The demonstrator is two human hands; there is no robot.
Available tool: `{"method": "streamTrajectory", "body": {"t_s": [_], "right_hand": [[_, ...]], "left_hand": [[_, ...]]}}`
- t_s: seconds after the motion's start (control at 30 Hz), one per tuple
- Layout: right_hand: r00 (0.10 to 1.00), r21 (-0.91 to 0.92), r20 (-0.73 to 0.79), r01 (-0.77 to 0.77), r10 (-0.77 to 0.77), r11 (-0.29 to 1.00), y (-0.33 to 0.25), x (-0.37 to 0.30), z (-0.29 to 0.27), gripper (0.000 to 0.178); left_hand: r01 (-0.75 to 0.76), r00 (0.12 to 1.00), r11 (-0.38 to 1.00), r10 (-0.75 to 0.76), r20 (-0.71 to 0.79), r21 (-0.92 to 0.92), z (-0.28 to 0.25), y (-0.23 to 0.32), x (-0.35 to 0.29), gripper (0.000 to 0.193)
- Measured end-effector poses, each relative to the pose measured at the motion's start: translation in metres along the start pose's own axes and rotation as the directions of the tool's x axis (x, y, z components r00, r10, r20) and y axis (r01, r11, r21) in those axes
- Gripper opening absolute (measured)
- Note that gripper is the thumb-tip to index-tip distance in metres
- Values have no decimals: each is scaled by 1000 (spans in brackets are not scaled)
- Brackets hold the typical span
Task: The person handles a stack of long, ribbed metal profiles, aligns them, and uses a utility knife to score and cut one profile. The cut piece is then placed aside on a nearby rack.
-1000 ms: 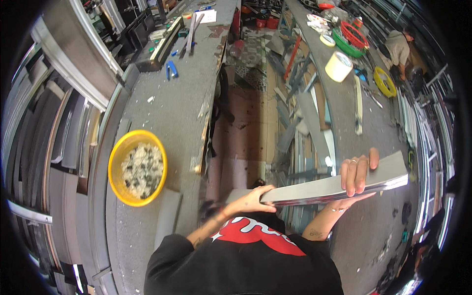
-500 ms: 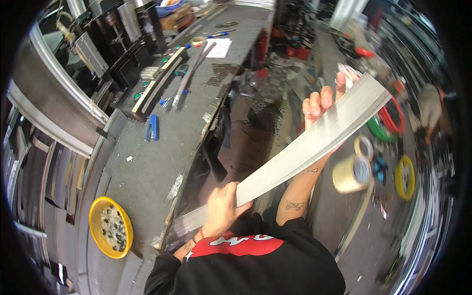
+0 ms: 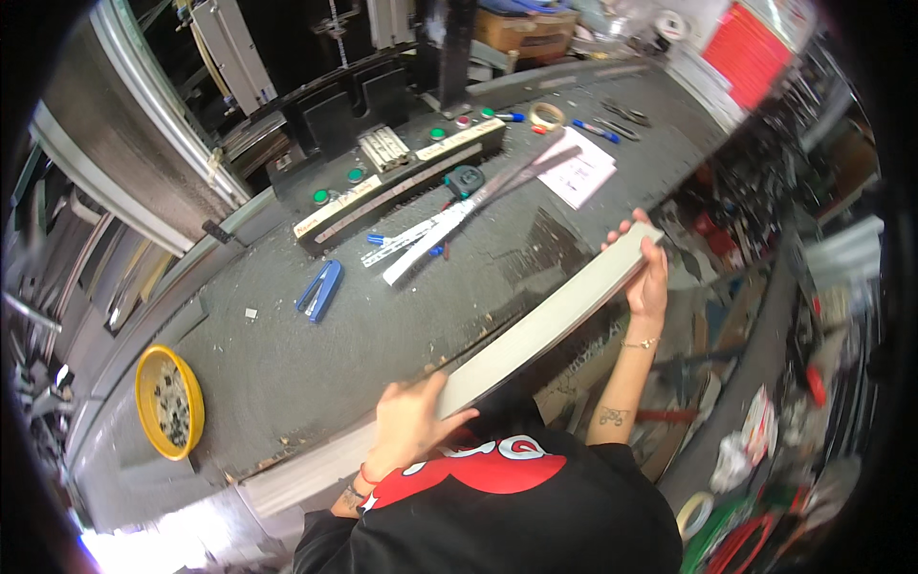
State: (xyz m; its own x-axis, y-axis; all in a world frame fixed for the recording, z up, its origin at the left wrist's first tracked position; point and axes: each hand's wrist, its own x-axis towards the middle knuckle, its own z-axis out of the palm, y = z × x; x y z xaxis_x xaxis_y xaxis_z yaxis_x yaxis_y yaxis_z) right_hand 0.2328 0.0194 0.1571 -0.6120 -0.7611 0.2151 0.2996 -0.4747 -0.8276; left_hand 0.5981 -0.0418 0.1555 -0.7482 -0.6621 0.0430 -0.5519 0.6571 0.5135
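A long bundle of thin, pale grey flat strips (image 3: 545,325) runs slantwise in front of me, along the near edge of the dark workbench (image 3: 316,383). My right hand (image 3: 650,277) is closed around its far right end, thumb on top and fingertips showing beyond the far side. Nearer my body, my left hand (image 3: 406,421) wraps over the bundle, thumb stretched out along the near side; some of its fingers are hidden. Past the left hand, the strips continue to the lower left, blurred.
On the bench are a yellow bowl (image 3: 196,411) of small parts, a blue stapler (image 3: 320,290), crossed metal rulers (image 3: 421,251), a tape measure (image 3: 466,180) and white paper (image 3: 578,170). A bar with green buttons (image 3: 402,177) fronts a machine. Tape rolls and coils lie lower right.
My view has swung right to left, toward the bench. The bundle's far end has come down over the bench edge, and my right hand's raised fingers have closed around it.
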Motion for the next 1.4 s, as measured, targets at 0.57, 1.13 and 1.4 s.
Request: {"method": "streamTrajectory", "body": {"t_s": [0.57,1.13,1.4], "right_hand": [[-550,-946,322,-165,771,278,118,190,-91,28],[-643,-904,403,-391,652,173,54,224,-86,39],[-630,-909,407,-346,662,231,36,245,-115,40]], "left_hand": [[802,523,592,-641,-562,72,182,135,183,60],[673,483,683,-116,-868,283,218,204,248,31],[758,404,590,-91,-910,277,230,227,275,33]]}}
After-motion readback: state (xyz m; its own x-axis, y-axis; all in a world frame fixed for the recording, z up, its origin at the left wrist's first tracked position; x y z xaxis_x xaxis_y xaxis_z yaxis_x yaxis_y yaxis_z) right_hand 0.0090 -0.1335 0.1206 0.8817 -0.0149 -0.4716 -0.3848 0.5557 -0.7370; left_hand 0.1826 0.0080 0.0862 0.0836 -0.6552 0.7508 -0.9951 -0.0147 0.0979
